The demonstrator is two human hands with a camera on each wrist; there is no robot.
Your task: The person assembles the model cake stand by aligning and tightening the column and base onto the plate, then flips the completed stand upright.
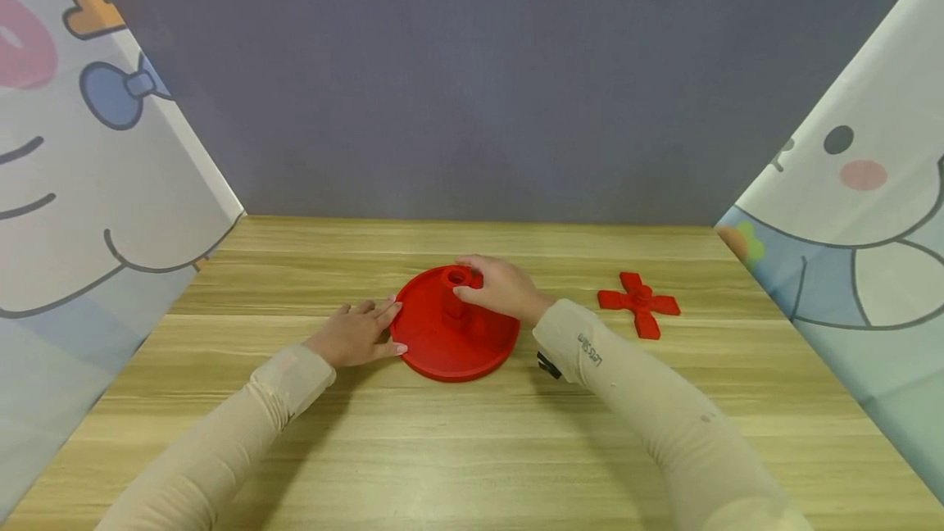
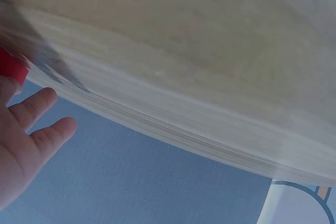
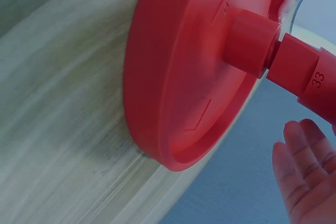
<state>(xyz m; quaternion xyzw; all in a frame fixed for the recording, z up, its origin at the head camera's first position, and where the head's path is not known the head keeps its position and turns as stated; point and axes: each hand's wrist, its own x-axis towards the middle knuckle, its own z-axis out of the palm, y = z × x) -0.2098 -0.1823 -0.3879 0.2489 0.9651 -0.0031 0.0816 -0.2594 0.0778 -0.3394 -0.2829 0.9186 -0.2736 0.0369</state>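
Observation:
A round red base (image 1: pixel 435 359) with a raised rim lies on the table, a short socket standing at its middle. Above the socket is a red post (image 3: pixel 296 64) marked 33, its narrow neck right at the socket's mouth. My right hand (image 1: pixel 505 292) holds the post's top between thumb and fingers; in the right wrist view its other fingers (image 3: pixel 304 166) reach out below. On the left, my left hand (image 1: pixel 354 336) touches the base's rim with thumb and forefinger spread and the other fingers loosely extended. In the left wrist view only a red edge (image 2: pixel 11 69) shows beside those fingers.
A red cross-shaped piece (image 1: pixel 642 301) with a round knob lies to the right on the wooden table (image 1: pixel 442 449). A small black object (image 1: pixel 548 365) sits partly under the right sleeve. Behind stands a grey panel (image 1: pixel 479 88), with printed cloth (image 1: pixel 96 187) at both sides.

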